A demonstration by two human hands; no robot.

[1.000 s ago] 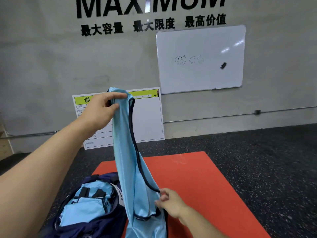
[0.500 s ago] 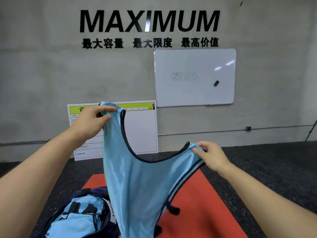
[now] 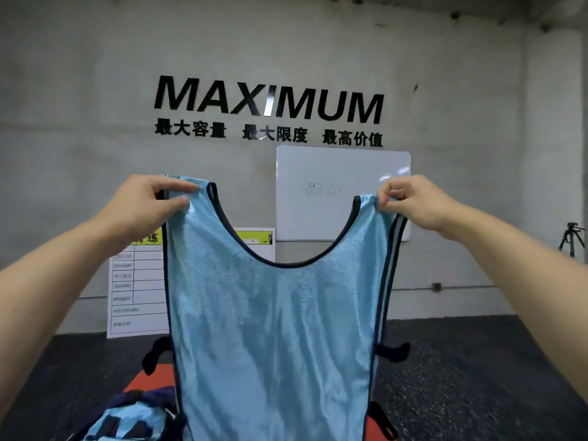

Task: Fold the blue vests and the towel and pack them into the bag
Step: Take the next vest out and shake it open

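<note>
A light blue vest with dark trim hangs spread out in front of me, neckline up. My left hand pinches its left shoulder strap and my right hand pinches its right shoulder strap, both at about the same height. Black side straps stick out at the vest's left and right edges. Below at the lower left lies the dark navy bag, open, with light blue fabric inside it. The towel is not in view.
A red mat lies on the dark speckled floor under the bag, mostly hidden by the vest. On the grey wall ahead hang a whiteboard and a leaning chart board. A tripod stands at the far right.
My right hand rose from low by the vest's hem to take the right shoulder strap and lifted it level with my left hand. The vest now hangs spread flat, and my view tilted upward.
</note>
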